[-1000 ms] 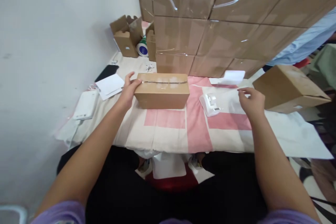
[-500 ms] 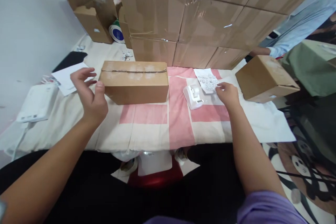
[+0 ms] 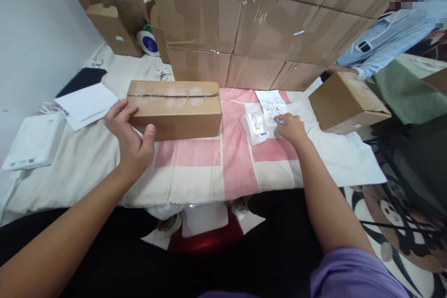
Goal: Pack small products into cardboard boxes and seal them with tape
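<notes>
A closed brown cardboard box [image 3: 178,121] lies lengthwise on the cloth-covered table, a dark seam running along its top. My left hand [image 3: 134,144] is at its left end, fingers spread, with the fingertips at the top edge and the thumb in front of the near side. To the right is a white sheet [image 3: 263,98] printed with small outlined shapes. The fingertips of my right hand [image 3: 293,128] are bunched at its lower part; whatever they pinch is too small to make out. A small white tape dispenser [image 3: 255,129] stands left of this hand.
Taped cardboard boxes [image 3: 202,18] form a wall behind. Another box [image 3: 349,104] stands at the right, beside a person's sleeve [image 3: 380,46]. On the left are white papers [image 3: 85,102], a white device [image 3: 35,142] with a cable, and an open carton [image 3: 118,32].
My left hand has moved right and down, onto the end of the box. My right hand has shifted left, further over the printed sheet. The view has turned slightly.
</notes>
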A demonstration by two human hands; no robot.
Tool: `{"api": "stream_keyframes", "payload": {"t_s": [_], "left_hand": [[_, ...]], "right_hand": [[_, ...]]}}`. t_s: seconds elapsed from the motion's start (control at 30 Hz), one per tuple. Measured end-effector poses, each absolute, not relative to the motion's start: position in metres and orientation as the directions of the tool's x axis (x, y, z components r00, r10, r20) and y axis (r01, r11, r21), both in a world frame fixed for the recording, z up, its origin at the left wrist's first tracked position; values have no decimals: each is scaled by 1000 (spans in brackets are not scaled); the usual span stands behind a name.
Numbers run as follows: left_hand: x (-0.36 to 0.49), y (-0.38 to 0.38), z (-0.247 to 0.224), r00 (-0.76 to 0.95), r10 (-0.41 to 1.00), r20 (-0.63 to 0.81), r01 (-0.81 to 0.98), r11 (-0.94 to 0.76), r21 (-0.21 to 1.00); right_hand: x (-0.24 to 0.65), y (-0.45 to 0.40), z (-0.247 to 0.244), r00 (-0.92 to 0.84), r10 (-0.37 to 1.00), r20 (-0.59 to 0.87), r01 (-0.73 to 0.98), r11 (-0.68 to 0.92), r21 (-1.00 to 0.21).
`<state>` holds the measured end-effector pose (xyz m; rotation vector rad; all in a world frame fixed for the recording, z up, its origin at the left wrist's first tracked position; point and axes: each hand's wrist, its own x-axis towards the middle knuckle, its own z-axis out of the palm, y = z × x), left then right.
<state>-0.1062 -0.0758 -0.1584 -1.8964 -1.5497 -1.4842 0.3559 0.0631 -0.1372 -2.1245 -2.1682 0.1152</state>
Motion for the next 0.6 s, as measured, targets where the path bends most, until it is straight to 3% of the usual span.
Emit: {"api": "stream_keyframes", "payload": {"t_s": [0.3,0.6], "left_hand": [[-107,-79,-156,-85,593,801,839,-391,378],[-104,-83,-152,-126,628,768,813,-378,443]], "right_hand": [[337,67,-145,-101,984,144,989,115,-88],[325,51,-126,-125,992,27,992,125,-13]]}}
